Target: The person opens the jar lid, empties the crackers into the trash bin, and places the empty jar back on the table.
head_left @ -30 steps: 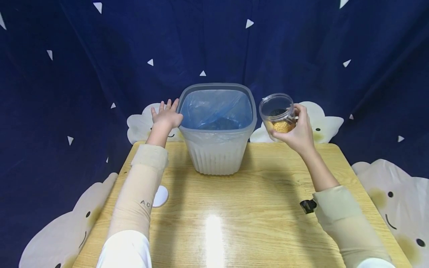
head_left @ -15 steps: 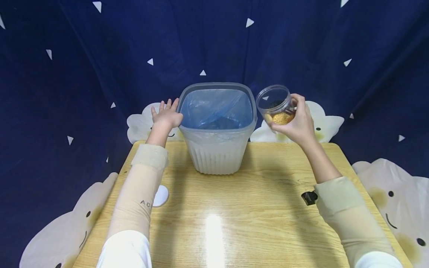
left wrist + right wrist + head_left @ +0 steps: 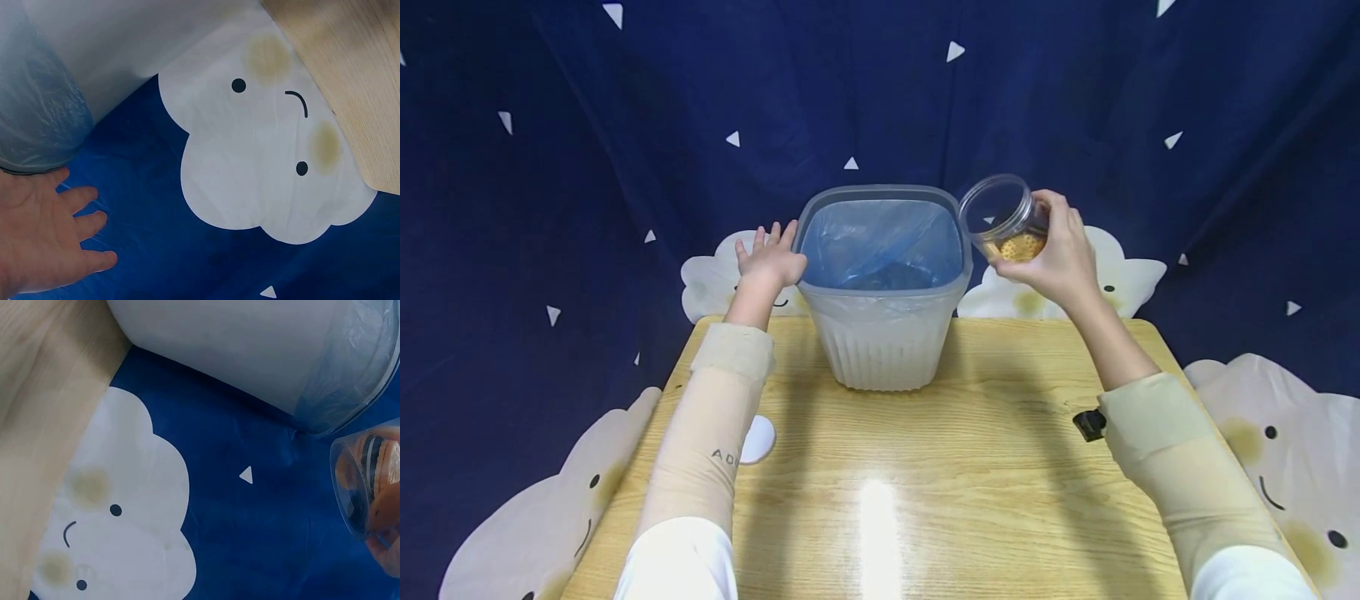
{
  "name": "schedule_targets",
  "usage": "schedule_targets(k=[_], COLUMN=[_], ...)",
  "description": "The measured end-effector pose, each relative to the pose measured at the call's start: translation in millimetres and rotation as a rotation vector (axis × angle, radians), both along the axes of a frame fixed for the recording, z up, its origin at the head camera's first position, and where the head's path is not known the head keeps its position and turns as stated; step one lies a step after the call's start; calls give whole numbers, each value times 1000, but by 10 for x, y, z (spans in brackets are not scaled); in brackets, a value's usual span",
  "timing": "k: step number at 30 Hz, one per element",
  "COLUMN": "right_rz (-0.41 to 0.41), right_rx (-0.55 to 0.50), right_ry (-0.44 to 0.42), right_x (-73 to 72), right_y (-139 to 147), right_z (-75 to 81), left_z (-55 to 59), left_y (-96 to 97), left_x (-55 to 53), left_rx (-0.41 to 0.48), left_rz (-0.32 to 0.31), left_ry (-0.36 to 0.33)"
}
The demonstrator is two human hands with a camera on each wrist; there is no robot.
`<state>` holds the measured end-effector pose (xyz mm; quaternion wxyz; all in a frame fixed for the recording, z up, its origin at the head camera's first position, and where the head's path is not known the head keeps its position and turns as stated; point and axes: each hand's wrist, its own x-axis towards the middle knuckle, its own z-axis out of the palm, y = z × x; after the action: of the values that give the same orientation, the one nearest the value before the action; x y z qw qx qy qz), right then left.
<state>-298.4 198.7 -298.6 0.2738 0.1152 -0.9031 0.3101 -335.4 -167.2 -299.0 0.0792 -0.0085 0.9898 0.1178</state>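
Note:
A translucent white bin [image 3: 886, 346] with a grey rim stands at the table's far edge, lined with a blue plastic bag [image 3: 887, 237]. Beside its left rim, my left hand [image 3: 772, 268] has its fingers spread, the thumb side right at the rim. My right hand [image 3: 1060, 258] grips a clear jar [image 3: 1028, 208] whose open mouth tilts left toward the bin's right rim. Inside the jar a round yellow cracker [image 3: 1021, 247] shows. The right wrist view also shows a dark sandwich cookie [image 3: 373, 456] behind the jar wall, with fingers curled around it.
The wooden table [image 3: 955, 467] carries a white round disc [image 3: 758, 440] near the left sleeve. A small black object [image 3: 1088, 425] sits by the right cuff. Behind hangs a dark blue curtain [image 3: 895, 92] with white triangles and cloud prints.
My right hand has raised the jar and brought it left to the bin's right rim, tipping its mouth further toward the bin. The left hand has stayed in place.

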Motion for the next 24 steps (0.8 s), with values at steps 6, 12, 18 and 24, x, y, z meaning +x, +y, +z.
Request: schedule_targets(k=[6, 12, 18, 24], right_rz=[16, 28, 35, 34], right_rx=[88, 144, 184, 228], right_ry=[45, 20, -24, -8], right_x=[-84, -123, -164, -224], right_y=[-35, -78, -120, -146], right_z=[47, 111, 161, 167], left_z=[-10, -9, -5, 5], left_y=[-1, 7, 3, -8], left_x=[1, 1, 12, 23], left_rx=[-3, 9, 7, 6], left_rz=[1, 4, 8, 7], left_ry=[-1, 1, 8, 11])
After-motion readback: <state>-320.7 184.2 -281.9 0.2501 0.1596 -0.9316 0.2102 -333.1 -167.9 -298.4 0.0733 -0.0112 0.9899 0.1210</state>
